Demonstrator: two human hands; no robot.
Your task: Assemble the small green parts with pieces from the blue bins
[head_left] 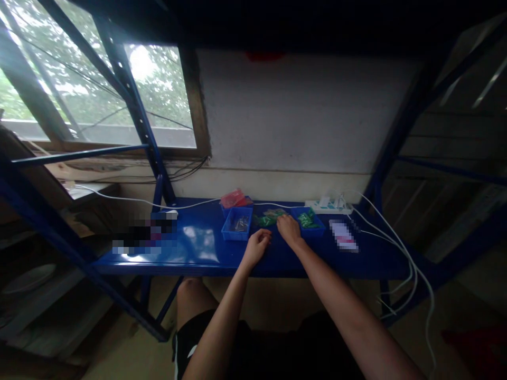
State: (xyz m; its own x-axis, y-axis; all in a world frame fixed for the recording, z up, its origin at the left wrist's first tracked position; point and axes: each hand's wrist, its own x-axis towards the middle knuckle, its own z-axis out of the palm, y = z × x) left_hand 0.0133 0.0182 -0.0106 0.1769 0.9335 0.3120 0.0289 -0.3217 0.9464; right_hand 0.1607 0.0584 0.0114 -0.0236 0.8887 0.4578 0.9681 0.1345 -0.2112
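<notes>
My left hand is over the front of the blue shelf, its fingers curled together; whatever they may hold is too small to make out. My right hand reaches farther back, fingers bent down at the edge of a clear plastic bag with green pieces. Its fingertips are partly hidden. Left of the bag stands a blue bin with small metal-looking parts. To the right of my right hand, another blue bin contains small green pieces.
Red plastic packets lie in a bin behind the left one. A white power strip with plugs and cables sits at the back right. A blurred phone-like object lies on the blue shelf; blue rack posts flank both sides.
</notes>
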